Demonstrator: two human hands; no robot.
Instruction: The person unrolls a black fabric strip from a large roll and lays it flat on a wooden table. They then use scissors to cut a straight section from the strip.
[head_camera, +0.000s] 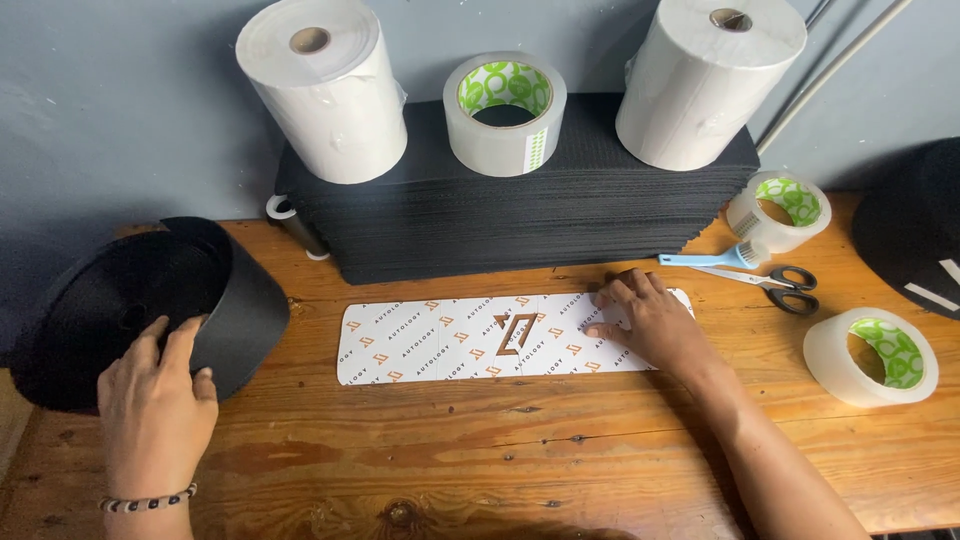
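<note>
A person's left hand (155, 400), a beaded bracelet (148, 500) at the wrist, grips the loose end of a wide black strap roll (110, 300) with fingers curled over its edge, at the left end of a wooden table (480, 460). The right hand (645, 318) lies open and flat, fingers spread, pressing the right end of a long white printed card (480, 340) that lies flat at the table's centre, just in front of a tall stack of black sheets (520, 220).

On that stack stand two large rolls of white paper (325, 85), one at each end, with one roll of clear packing tape (505, 112) between them. Two more clear tape rolls sit on the table to the right, making three in all. One pair of black-handled scissors (775, 285) and one light-blue-handled tool (710, 258) lie beside the stack, near the right hand. A dark object (915, 225) fills the right edge.
</note>
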